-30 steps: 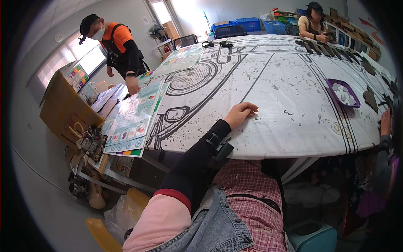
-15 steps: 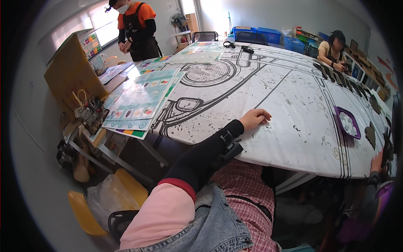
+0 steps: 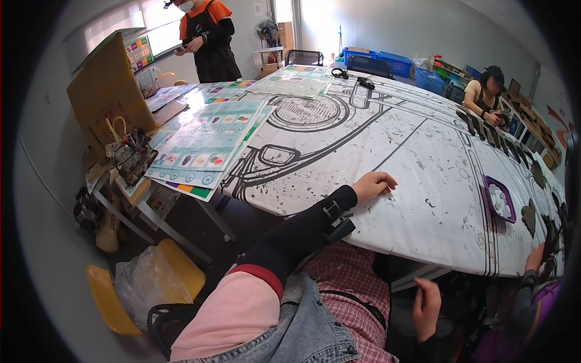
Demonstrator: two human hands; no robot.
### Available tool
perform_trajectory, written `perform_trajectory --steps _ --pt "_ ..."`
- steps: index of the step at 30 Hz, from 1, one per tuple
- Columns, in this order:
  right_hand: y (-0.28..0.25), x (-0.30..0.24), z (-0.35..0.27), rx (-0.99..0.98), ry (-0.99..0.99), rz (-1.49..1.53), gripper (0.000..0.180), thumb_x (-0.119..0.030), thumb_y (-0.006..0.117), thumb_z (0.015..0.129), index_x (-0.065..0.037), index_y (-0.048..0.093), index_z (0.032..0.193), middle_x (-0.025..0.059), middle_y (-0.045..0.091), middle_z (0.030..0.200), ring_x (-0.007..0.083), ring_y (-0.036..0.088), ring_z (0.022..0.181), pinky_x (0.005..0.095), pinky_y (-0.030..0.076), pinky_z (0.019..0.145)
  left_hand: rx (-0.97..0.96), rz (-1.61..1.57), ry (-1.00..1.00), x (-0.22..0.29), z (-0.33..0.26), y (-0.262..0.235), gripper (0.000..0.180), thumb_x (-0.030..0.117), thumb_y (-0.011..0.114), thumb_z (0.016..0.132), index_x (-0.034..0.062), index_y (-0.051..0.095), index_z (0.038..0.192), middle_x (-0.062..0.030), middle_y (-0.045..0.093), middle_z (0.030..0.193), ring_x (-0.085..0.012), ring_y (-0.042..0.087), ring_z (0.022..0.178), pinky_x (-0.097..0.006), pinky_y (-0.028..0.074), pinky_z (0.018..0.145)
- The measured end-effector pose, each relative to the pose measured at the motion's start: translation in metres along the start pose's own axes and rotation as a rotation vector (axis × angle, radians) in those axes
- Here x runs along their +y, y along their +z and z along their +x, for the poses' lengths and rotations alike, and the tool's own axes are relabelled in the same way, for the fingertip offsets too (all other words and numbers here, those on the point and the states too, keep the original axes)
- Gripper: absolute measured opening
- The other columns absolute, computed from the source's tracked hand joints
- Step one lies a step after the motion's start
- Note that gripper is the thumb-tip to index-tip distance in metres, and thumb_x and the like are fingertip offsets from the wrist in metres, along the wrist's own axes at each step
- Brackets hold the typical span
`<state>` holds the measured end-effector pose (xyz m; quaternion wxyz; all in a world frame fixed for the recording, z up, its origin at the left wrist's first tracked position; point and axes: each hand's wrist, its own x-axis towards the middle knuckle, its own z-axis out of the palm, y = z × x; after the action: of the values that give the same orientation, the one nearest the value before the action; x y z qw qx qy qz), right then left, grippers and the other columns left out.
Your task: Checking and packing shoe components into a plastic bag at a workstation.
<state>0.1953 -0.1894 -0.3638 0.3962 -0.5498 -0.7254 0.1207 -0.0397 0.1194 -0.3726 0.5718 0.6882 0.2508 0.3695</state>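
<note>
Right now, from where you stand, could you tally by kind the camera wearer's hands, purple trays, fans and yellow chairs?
Wearer's hands: 2 (left hand, right hand)
Purple tray: 1
Fan: 1
Yellow chair: 1
Total: 5

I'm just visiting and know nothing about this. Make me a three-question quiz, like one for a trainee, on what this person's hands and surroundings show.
1. Multiple choice: what colour is the tray holding the white pieces?
A) red
B) purple
C) green
2. True or false: the person's right hand lies flat on the white table cover.
3. Fill in the blank: a clear plastic bag lies on a ____ chair.

Key:
1. B, purple.
2. False: it is off the table's near edge, on the person's own side. The left hand is the one on the cover.
3. yellow.
</note>
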Motion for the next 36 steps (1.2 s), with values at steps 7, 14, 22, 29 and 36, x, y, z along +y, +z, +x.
perform_trajectory --steps 7,14,22,29,36 --pt "0.049 -0.013 0.079 0.02 -0.217 -0.32 0.059 -0.014 0.071 0.071 -0.002 0.048 0.124 0.0134 0.047 0.133 0.0306 0.043 0.123 0.0415 0.033 0.1 0.019 -0.01 0.012 -0.004 -0.001 0.002 0.024 0.001 0.041 0.093 -0.0005 0.058 0.11 -0.0074 0.062 0.101 -0.0116 0.059 0.089 -0.026 0.05 0.083" --pt "0.071 0.006 0.076 0.184 -0.286 -0.462 0.057 -0.008 0.065 0.068 -0.003 0.051 0.124 0.0131 0.052 0.128 0.0295 0.047 0.121 0.0427 0.033 0.101 0.068 -0.006 -0.006 0.003 -0.002 0.004 0.026 0.003 0.039 0.093 -0.0003 0.06 0.108 -0.0079 0.064 0.097 -0.0124 0.061 0.086 -0.025 0.052 0.078" --pt "0.073 0.006 0.075 0.191 -0.295 -0.461 0.058 -0.001 0.059 0.066 -0.003 0.05 0.124 0.0129 0.052 0.128 0.0301 0.047 0.121 0.0426 0.033 0.102 0.041 0.019 0.012 -0.004 0.0 -0.001 0.026 0.003 0.04 0.093 0.0005 0.059 0.111 -0.0077 0.063 0.101 -0.0125 0.06 0.089 -0.024 0.05 0.081" --pt "0.075 0.01 0.074 0.202 -0.287 -0.48 0.059 0.002 0.057 0.066 -0.003 0.051 0.124 0.0127 0.052 0.128 0.0299 0.047 0.121 0.0424 0.032 0.102 0.053 -0.01 -0.015 0.001 -0.001 0.003 0.026 0.003 0.041 0.093 0.0001 0.059 0.111 -0.0077 0.063 0.101 -0.0125 0.06 0.09 -0.024 0.05 0.081" --pt "0.075 0.009 0.073 0.199 -0.287 -0.508 0.054 -0.001 0.055 0.069 -0.002 0.052 0.123 0.0127 0.052 0.128 0.0293 0.047 0.121 0.0424 0.032 0.102 0.042 -0.017 -0.011 -0.001 0.0 0.002 0.025 0.003 0.041 0.093 -0.0002 0.059 0.111 -0.0075 0.063 0.101 -0.0122 0.06 0.089 -0.025 0.05 0.081"
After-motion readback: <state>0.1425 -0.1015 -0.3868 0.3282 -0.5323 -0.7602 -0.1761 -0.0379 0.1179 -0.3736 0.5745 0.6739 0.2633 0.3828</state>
